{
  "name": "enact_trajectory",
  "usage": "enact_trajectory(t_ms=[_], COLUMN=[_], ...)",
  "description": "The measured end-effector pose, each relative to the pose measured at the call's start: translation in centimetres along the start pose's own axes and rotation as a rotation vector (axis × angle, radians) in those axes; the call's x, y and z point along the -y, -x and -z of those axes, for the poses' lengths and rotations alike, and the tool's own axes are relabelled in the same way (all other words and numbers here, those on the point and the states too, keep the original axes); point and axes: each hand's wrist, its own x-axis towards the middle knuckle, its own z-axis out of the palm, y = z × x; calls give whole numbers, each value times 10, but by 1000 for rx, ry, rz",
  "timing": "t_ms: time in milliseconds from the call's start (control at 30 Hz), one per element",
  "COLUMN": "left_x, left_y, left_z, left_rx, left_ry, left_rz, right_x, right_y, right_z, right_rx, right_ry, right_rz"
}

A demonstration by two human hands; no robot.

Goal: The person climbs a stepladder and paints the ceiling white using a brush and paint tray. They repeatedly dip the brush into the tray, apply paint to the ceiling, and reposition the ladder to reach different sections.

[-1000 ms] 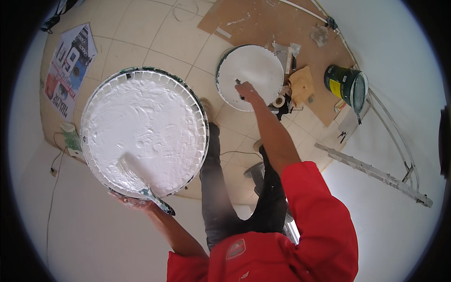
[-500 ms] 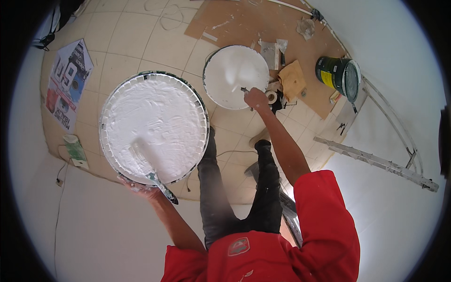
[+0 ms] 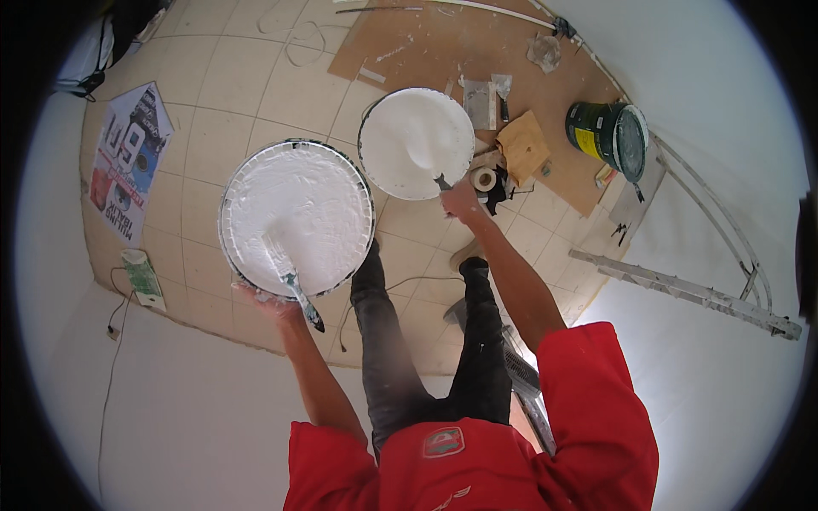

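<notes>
My left hand [image 3: 269, 303] grips the lower rim of a large round container [image 3: 328, 209] full of rough white paste, which it holds up below me; its fingers are mostly hidden underneath. A broad paste-coated tool [image 3: 292, 283] with a dark handle lies in that paste. My right hand [image 3: 461, 201] is closed round the handle of a second tool [image 3: 441, 182], probably a putty knife, at the near edge of a white-filled bucket [image 3: 409, 128] to the right. A tape roll [image 3: 484, 179] sits beside that bucket.
Brown board [image 3: 383, 34] with scrapers [image 3: 480, 105] and tan paper [image 3: 523, 145] covers the upper right floor. A green bucket [image 3: 596, 129] lies by the wall, a metal ladder [image 3: 682, 288] at right. A printed sheet [image 3: 128, 162], green-white packet [image 3: 141, 272] and cables [image 3: 413, 278] are on the tiles.
The held container has shifted rightward and appears smaller, farther from the camera. My right hand and its tool are lower, at the other bucket's near edge. The whole view has shifted slightly.
</notes>
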Motion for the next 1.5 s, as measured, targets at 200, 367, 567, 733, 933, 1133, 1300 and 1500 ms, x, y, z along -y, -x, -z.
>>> enact_trajectory(t_ms=[200,367,567,733,933,1133,1300,1500], left_x=[19,37,43,40,37,50,86,125], left_y=[-12,-28,-38,-48,-58,-68,-74,-52], left_z=[-9,8,13,18,16,14,11,-11], left_rx=[-26,61,139,152,137,95,198,260], left_ry=[71,-12,43,38,35,88,60,152], left_rz=[103,92,53,31,38,104,172,303], right_x=[33,33,17,17,22,26,32,45], right_y=[61,82,124,156,179,202,238,279], right_z=[10,2,3,19,29,30,39,48], right_rx=[50,-134,-281,-388,-348,-391,-467,-561], right_ry=[-540,-27,207,199,267,240,382,522], right_rz=[-273,18,40,118,58,84,164,284])
